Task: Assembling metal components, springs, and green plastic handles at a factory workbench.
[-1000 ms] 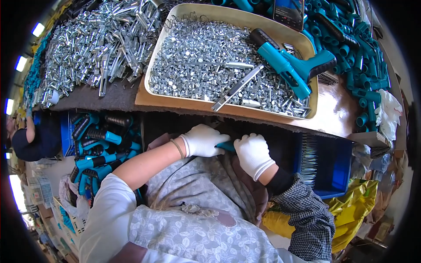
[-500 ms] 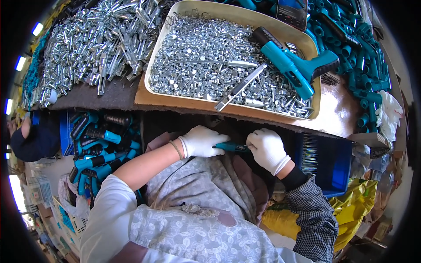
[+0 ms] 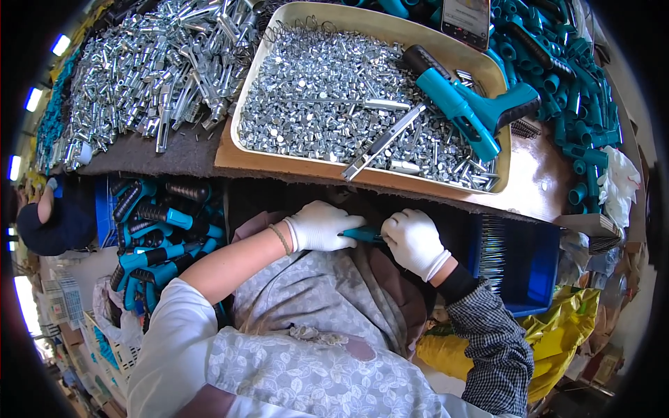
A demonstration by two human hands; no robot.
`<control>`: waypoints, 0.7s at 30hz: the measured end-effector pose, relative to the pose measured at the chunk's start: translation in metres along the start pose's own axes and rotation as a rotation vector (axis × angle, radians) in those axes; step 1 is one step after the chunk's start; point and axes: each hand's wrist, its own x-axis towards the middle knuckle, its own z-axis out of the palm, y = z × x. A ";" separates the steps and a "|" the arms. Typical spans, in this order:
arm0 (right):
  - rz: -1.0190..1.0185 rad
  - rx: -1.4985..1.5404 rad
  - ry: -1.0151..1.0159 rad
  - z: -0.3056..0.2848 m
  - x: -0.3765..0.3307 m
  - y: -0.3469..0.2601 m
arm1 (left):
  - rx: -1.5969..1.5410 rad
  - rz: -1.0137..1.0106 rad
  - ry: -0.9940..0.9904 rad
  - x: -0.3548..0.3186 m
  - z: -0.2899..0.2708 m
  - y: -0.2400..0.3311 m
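Observation:
My gloved left hand (image 3: 320,226) is wrapped round one end of a teal plastic tool handle (image 3: 359,234), held over my lap just below the table's edge. At the handle's right end is my gloved right hand (image 3: 415,240). Its fingers are bent and pressed together, covering that end; whatever they pinch is hidden. On the table, a teal and black pistol-shaped tool body (image 3: 463,104) rests across a cream tray (image 3: 244,143) full of small metal pins. A slim metal channel piece (image 3: 383,143) leans over the tray's near rim.
Loose metal parts (image 3: 139,83) pile up at the far left. Teal tubes (image 3: 592,132) heap at the far right, near a phone (image 3: 465,21). Finished-looking teal and black handles (image 3: 160,216) lie at my left. A blue bin (image 3: 533,272) with thin metal rods stands right, above yellow sacking (image 3: 568,334).
My right hand has moved a little left, closer to my left hand, and covers more of the handle's end. The phone's screen has gone from dark to bright.

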 end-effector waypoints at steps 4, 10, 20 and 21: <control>-0.074 -0.091 -0.001 0.000 0.002 -0.004 | -0.001 -0.005 -0.024 0.000 -0.002 0.002; 0.135 -0.389 -0.234 0.006 0.018 -0.039 | 0.083 -0.028 -0.057 0.002 -0.003 0.005; 0.090 -0.440 -0.147 0.009 0.002 -0.033 | -0.035 -0.086 -0.103 -0.002 -0.009 0.013; 0.096 -0.435 -0.147 0.008 0.000 -0.034 | -0.037 -0.086 -0.105 -0.003 -0.007 0.013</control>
